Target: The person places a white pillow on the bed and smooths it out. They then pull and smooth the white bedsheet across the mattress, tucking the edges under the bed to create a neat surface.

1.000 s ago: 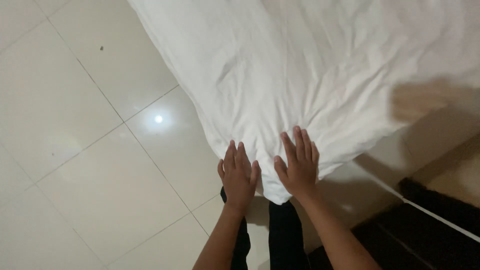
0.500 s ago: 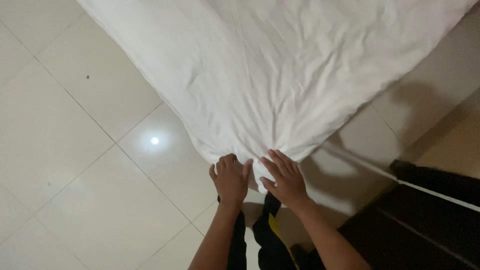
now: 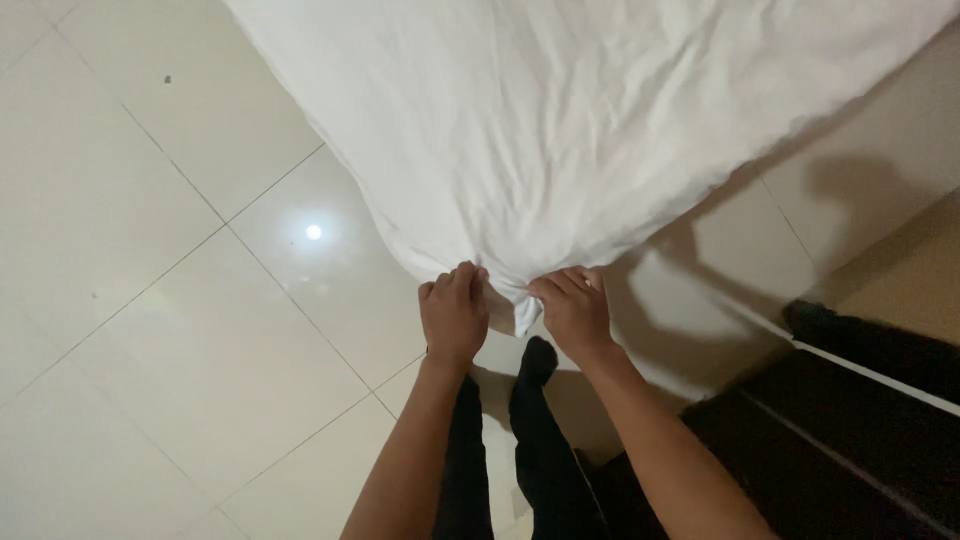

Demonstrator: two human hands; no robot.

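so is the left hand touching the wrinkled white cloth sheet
Touching: the head view shows the left hand with fingers curled into the wrinkled white cloth sheet at its corner.

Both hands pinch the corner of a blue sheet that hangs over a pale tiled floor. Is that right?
Not quite: the sheet is white, not blue. The head view shows the left hand and the right hand pinching its corner over the pale tiled floor.

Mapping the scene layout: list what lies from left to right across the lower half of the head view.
Tiled floor → left hand → corner of the white sheet → right hand → dark furniture edge.
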